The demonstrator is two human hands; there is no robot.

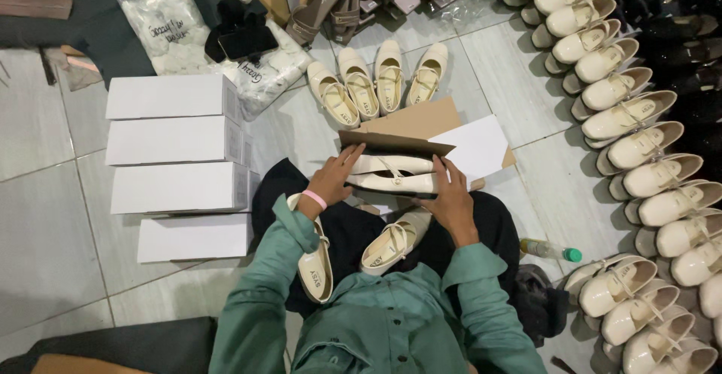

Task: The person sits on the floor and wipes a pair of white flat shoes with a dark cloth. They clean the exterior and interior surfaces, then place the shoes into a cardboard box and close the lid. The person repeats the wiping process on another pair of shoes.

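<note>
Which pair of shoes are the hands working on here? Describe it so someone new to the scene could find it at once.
Start from the stack of closed white boxes on the left; right of it sits an open cardboard box. The cream strap shoes lie on their sides inside it, between the left hand and right hand. They alone are boxed.

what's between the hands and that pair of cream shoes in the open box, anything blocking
Nothing visible. The left hand and right hand already rest on the pair of cream shoes lying on their sides in the open box, whose lid flap stands clear behind them.
</note>
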